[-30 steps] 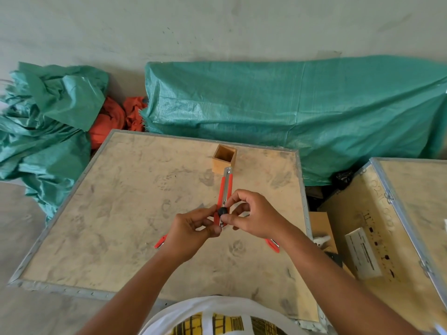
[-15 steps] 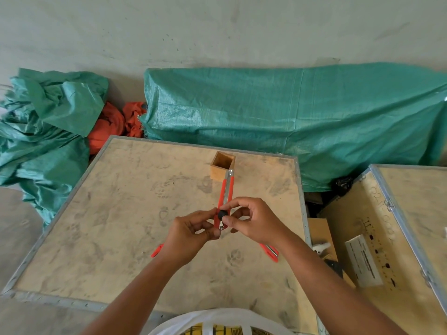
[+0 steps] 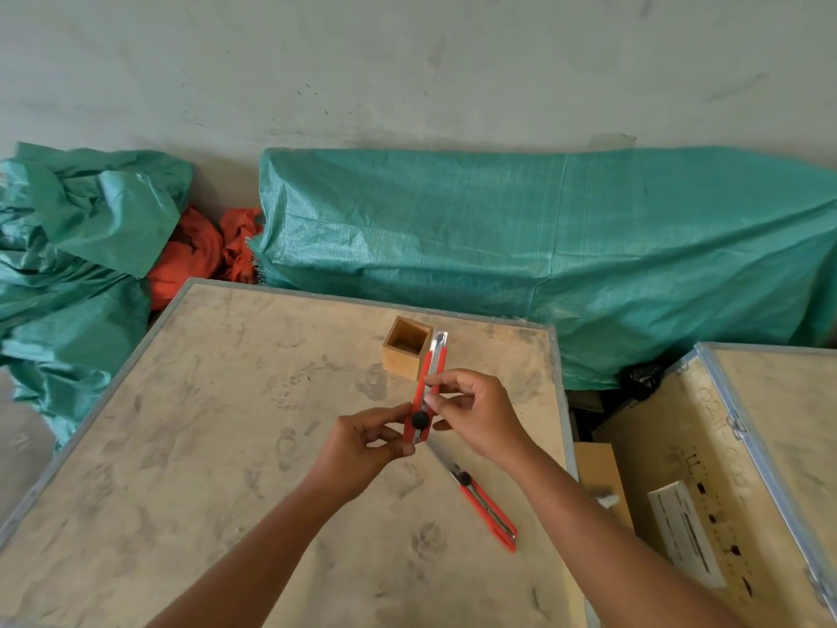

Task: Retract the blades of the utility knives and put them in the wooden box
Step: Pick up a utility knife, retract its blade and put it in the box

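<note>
I hold one knife (image 3: 429,386) in both hands above the board (image 3: 190,446). My left hand (image 3: 362,451) pinches the lower end of the handle beside the black knob (image 3: 420,419). My right hand (image 3: 475,414) grips the body just above the knob, thumb and forefinger on either side of it. Neither hand is free.

The knife's long axis runs nearly straight away from me, tip tilted slightly right. A short length of blade (image 3: 440,341) shows at the far end, so I judge retraction is not finished.

The box (image 3: 405,351) stands upright on the board, open at the top and, as far as I can see, holding nothing. It lies directly beyond the hands, and the blade tip appears just right of its right-hand wall. I cannot tell whether tip and wall touch or only overlap in view. To drop the knife in, I would need to shift it slightly left and tip it upright over the opening. The right hand is the nearer one to the box.

A second knife (image 3: 482,505) lies flat on the board below my right wrist, angled from upper left to lower right, blade end toward the hands.
</note>
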Demonstrator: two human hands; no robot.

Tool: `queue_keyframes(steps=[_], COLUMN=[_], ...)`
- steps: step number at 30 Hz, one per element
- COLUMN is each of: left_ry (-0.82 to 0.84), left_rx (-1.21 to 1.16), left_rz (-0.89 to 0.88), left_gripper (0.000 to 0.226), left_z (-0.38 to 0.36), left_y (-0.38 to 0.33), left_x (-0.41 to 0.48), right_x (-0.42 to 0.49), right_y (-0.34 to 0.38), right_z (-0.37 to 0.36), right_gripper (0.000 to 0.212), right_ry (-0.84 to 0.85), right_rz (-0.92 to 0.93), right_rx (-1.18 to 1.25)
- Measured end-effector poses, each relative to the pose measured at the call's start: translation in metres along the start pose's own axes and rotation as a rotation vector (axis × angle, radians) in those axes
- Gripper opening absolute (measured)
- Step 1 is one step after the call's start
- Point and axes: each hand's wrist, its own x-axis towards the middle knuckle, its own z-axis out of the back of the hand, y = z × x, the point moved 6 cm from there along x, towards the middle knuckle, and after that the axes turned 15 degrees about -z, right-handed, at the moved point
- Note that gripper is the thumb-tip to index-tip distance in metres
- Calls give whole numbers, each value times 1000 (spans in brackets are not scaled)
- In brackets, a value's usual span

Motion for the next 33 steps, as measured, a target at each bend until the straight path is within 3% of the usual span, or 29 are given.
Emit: queue_keyframes(steps=[10, 14, 18, 26, 33], left_ry=[-54, -123, -88, -88, -77], left_rx=[274, 390, 399, 398, 445], left_rz=[59, 88, 228, 227, 194], left_gripper=[48, 62, 77, 43, 50], left_z=[24, 29, 23, 14, 7], left_y=[53, 77, 107, 121, 127], left_x=[134, 170, 183, 185, 182], right_x=[150, 188, 209, 222, 219], right_y=[15, 17, 7, -15, -16], right_z=[20, 12, 2, -9, -13], right_gripper=[23, 22, 23, 24, 24], right_ry=[-176, -265, -304, -307, -315], right_rz=[52, 77, 54, 30, 87], right_rx=[-78, -170, -207, -306, -327])
